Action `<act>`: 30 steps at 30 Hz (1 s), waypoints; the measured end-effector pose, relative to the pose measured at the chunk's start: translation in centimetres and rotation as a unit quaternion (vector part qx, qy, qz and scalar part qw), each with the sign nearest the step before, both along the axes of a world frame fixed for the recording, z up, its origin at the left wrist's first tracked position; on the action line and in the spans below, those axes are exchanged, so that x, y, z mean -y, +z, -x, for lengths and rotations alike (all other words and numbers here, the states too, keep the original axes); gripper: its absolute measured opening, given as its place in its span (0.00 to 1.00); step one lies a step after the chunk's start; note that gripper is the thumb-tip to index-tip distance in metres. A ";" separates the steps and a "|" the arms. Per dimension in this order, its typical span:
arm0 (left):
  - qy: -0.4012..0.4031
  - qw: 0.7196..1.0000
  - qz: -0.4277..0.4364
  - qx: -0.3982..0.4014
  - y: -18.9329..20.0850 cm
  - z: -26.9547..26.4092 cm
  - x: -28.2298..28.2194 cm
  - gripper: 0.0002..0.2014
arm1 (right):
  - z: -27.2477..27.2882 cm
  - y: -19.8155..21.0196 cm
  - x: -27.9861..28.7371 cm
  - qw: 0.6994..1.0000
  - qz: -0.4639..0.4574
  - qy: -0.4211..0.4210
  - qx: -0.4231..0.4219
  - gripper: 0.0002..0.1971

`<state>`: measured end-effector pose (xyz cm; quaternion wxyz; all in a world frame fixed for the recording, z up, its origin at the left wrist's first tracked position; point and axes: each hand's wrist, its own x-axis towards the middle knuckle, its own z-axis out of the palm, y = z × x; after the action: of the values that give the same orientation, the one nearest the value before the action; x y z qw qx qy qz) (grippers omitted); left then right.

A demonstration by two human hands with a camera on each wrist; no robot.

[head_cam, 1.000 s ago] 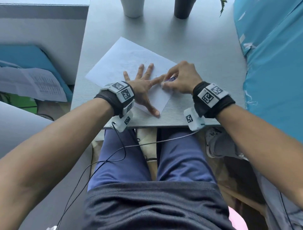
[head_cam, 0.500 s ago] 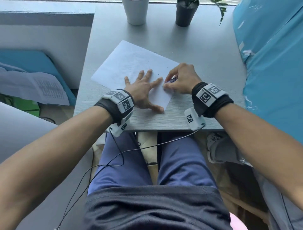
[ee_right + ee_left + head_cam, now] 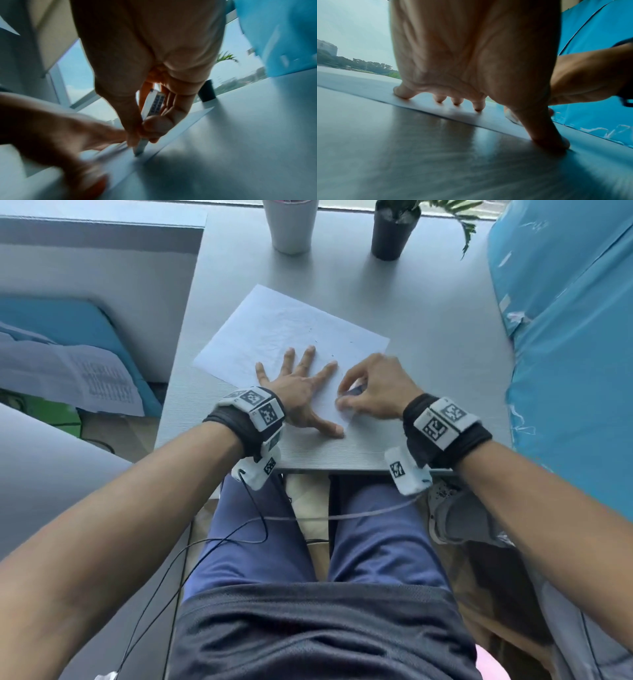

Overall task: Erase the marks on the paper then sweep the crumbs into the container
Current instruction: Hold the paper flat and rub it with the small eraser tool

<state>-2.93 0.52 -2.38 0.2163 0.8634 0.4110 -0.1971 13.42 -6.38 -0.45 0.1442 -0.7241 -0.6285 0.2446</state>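
A white sheet of paper lies at an angle on the grey table, with a few small dark crumbs on it. My left hand lies flat on the paper's near part, fingers spread, thumb at the near corner; in the left wrist view its fingertips press the paper. My right hand pinches a white eraser in a printed sleeve, its tip down on the paper near the right edge. The right hand is blurred.
A white cup and a black pot with a green plant stand at the table's far edge. A blue plastic-wrapped surface flanks the table on the right. Printed papers lie left, off the table. My knees are under the near edge.
My right hand with the eraser has slid nearer along the paper towards its near corner. The left hand stays flat on the sheet. The view has tilted up, showing more of the cup and pot.
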 end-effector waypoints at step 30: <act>0.001 1.000 0.022 -0.007 0.4 -0.1 0.1 0.68 | 0.1 1.0 -2.4 0.999 0.033 0.005 -0.020 0.08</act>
<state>-2.83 0.39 -2.01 0.2323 0.8567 0.4090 -0.2115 13.29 -4.02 0.54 0.1317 -0.7199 -0.6210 0.2807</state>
